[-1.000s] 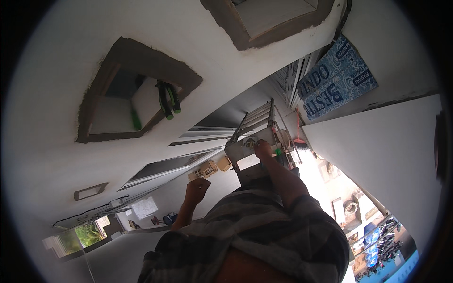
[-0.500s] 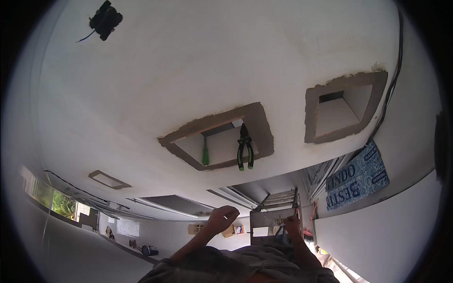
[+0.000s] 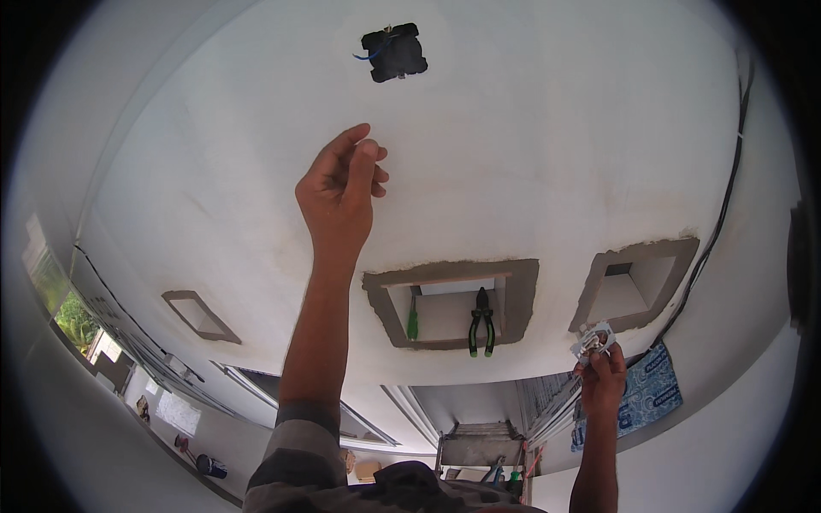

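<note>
My left hand (image 3: 342, 179) is raised against the white wall, its fingers half bent and apart, with nothing visible in them. Just above it is a black electrical box (image 3: 395, 53) set in the wall, a short blue wire (image 3: 368, 57) sticking out to its left. Low on the right, my right hand (image 3: 603, 376) grips a small white electrical fitting (image 3: 594, 340) with metal parts; its exact kind is hard to make out. Between my arms, green-handled pliers (image 3: 481, 325) and a green-handled screwdriver (image 3: 413, 318) rest in a wall recess (image 3: 522, 295).
A second recess (image 3: 581, 299) opens at the right, and a smaller one (image 3: 184, 297) at the left. Black cable (image 3: 741, 128) runs down the right side. Below stands a stepladder (image 3: 479, 432) with tools on top. A blue printed sheet (image 3: 654, 385) hangs behind my right hand.
My left hand has risen from low near my body to just below the electrical box. My right hand has come up from the stepladder top with the white fitting. The view has shifted.
</note>
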`<state>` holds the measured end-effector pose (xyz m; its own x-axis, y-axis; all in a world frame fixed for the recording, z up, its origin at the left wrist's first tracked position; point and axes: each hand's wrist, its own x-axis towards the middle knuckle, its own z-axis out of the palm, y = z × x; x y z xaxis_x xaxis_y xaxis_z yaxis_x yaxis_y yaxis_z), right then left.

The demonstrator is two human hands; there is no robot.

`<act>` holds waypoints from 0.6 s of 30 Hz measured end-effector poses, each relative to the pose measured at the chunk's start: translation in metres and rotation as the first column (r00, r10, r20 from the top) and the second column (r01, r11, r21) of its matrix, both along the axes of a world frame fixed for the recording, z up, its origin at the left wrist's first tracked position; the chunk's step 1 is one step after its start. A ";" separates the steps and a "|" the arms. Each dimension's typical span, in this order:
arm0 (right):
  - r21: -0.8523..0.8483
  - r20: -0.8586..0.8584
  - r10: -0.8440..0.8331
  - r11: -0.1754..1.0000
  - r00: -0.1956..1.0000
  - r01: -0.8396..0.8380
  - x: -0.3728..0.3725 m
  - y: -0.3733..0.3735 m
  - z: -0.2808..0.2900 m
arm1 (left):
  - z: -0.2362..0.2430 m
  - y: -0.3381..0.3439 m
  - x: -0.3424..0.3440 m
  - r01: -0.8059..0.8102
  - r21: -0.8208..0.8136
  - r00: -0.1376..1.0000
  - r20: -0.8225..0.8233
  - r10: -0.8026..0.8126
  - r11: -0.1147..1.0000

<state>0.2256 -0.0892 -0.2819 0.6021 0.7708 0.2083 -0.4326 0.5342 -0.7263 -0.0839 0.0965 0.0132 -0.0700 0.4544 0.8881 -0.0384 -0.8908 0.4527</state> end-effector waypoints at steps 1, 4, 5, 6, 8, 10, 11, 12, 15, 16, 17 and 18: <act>0.047 0.030 -0.004 0.999 1.000 0.003 0.000 0.008 0.019 | 0.012 0.007 0.003 0.002 0.005 0.999 0.034 -0.003 1.000; 0.171 0.103 -0.040 0.985 0.994 0.022 -0.008 0.020 0.074 | 0.044 0.023 0.011 0.048 0.030 0.997 0.064 -0.050 0.998; 0.198 0.113 -0.039 0.980 0.993 0.016 -0.011 0.024 0.086 | 0.050 0.028 0.013 0.083 0.028 0.993 0.081 -0.085 0.996; 0.225 0.124 -0.036 0.974 0.992 0.007 -0.014 0.025 0.094 | 0.055 0.030 0.013 0.090 0.032 0.993 0.067 -0.092 0.995; 0.236 0.145 -0.038 0.972 0.989 0.003 -0.019 0.024 0.105 | 0.062 0.035 0.016 0.114 0.036 0.993 0.036 -0.116 0.993; 0.241 0.161 -0.040 0.970 0.986 0.000 -0.021 0.023 0.109 | 0.067 0.036 0.016 0.118 0.052 0.993 0.023 -0.119 0.992; 0.237 0.166 -0.044 0.971 0.985 0.003 -0.021 0.022 0.109 | 0.068 0.037 0.017 0.121 0.058 0.992 0.016 -0.122 0.991; 0.234 0.172 -0.047 0.972 0.984 0.005 -0.022 0.021 0.108 | 0.070 0.038 0.017 0.119 0.056 0.993 0.011 -0.119 0.991; 0.243 0.128 -0.072 0.969 0.989 0.039 -0.024 0.022 0.104 | 0.074 0.038 0.017 0.094 0.046 0.996 -0.011 -0.094 0.994; 0.230 0.149 -0.072 0.973 0.986 0.037 -0.024 0.022 0.104 | 0.076 0.035 0.017 0.076 0.043 0.997 -0.022 -0.075 0.996; 0.215 0.167 -0.073 0.976 0.983 0.036 -0.023 0.021 0.103 | 0.079 0.034 0.018 0.059 0.039 0.998 -0.035 -0.058 0.997; 0.200 0.186 -0.073 0.979 0.980 0.035 -0.022 0.020 0.103 | 0.083 0.032 0.019 0.040 0.033 0.998 -0.048 -0.039 0.999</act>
